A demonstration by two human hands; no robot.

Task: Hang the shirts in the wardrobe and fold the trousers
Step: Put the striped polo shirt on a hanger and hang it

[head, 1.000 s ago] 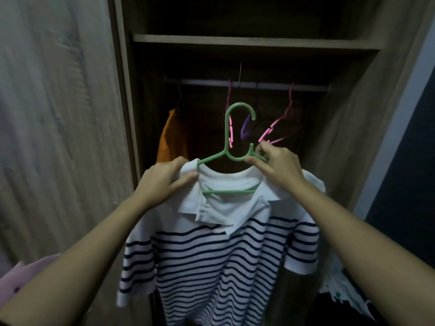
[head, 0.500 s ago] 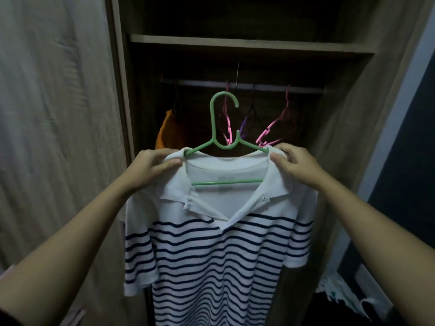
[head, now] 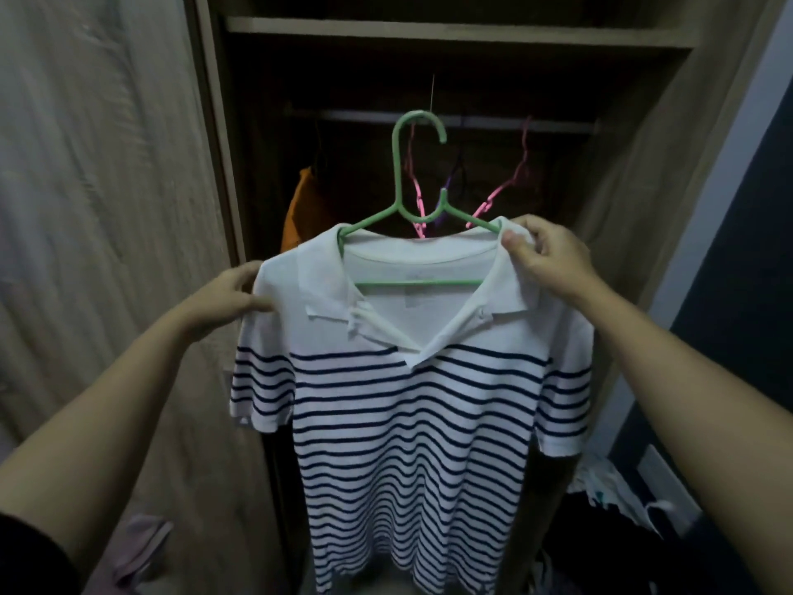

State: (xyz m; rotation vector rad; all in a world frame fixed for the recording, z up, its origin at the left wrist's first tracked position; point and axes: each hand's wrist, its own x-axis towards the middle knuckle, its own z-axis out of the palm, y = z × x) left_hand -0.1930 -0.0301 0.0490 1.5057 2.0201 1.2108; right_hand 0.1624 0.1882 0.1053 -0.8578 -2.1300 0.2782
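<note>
Head view: a striped shirt (head: pixel 412 401) sits on a green hanger (head: pixel 397 173). The left-hand grip (head: pixel 223 298) pinches its shoulder; the right-hand grip (head: pixel 553 255) pinches its collar.

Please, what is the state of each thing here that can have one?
striped shirt: held up, unbuttoned.
green hanger: inside shirt, hook seemingly not on rail.
left hand: grips shirt shoulder.
right hand: pinches shirt at hanger end.
wardrobe: open.
orange garment: hanging inside.
pink hangers: empty.
</note>
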